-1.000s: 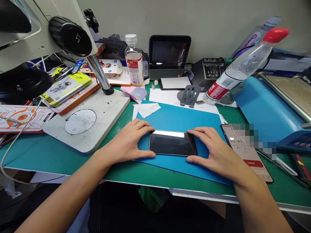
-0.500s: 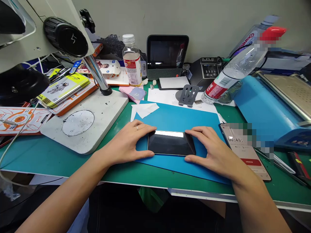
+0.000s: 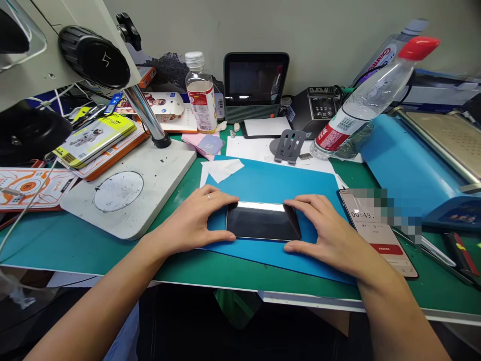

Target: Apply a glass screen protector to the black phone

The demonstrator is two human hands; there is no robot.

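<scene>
A dark-screened smartphone lies face up on the blue mat, with a bright reflection along its far edge. My left hand grips its left end, the thumb at the near corner and a finger at the far one. At the opposite end, my right hand holds the phone in the same way between thumb and fingers. A piece of white paper rests on the mat beyond my left hand. Just right of my right hand is a second phone with a lit screen showing a timer.
A microscope stand's pale base takes up the left side, with stacked boxes behind it. Farther back are a juice bottle, a small display and a grey phone stand. A red-capped bottle leans near a blue machine.
</scene>
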